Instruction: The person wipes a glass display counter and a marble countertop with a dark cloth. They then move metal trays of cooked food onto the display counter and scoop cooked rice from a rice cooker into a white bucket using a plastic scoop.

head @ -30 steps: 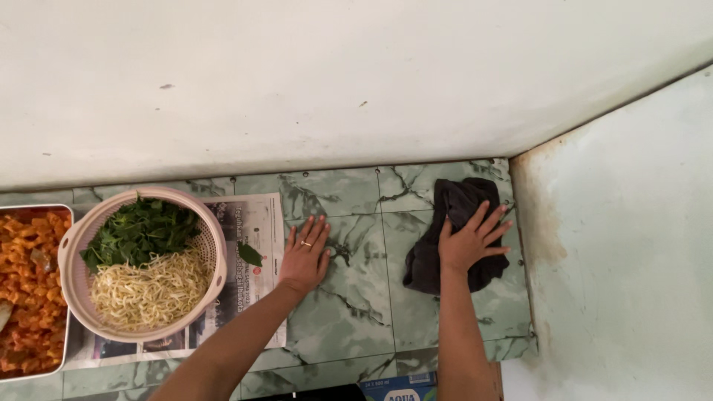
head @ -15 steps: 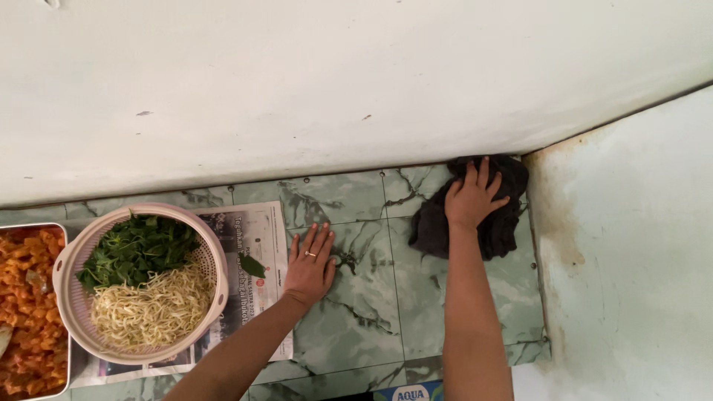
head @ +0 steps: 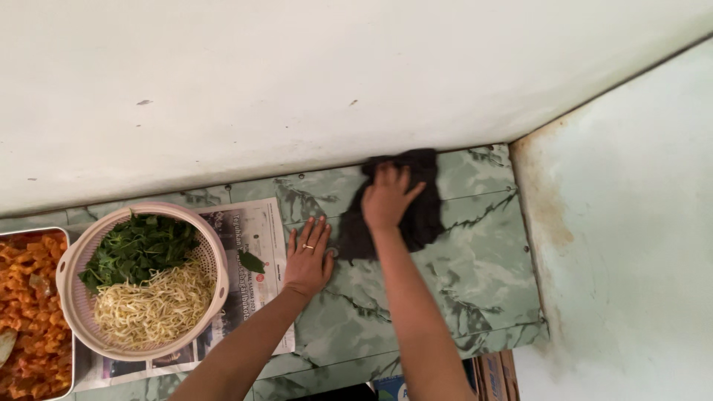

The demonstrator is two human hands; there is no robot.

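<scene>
A flat sheet of printed newspaper, white with black columns of text and small colour pictures, lies on the green marbled tile counter at about eight o'clock in the view, tucked partly under a pale pink plastic colander. At six o'clock, cut off by the bottom edge, the top of a blue-and-white printed package shows below the counter's front edge. Just beside it, toward five o'clock, stands the brown corrugated edge of a cardboard box.
</scene>
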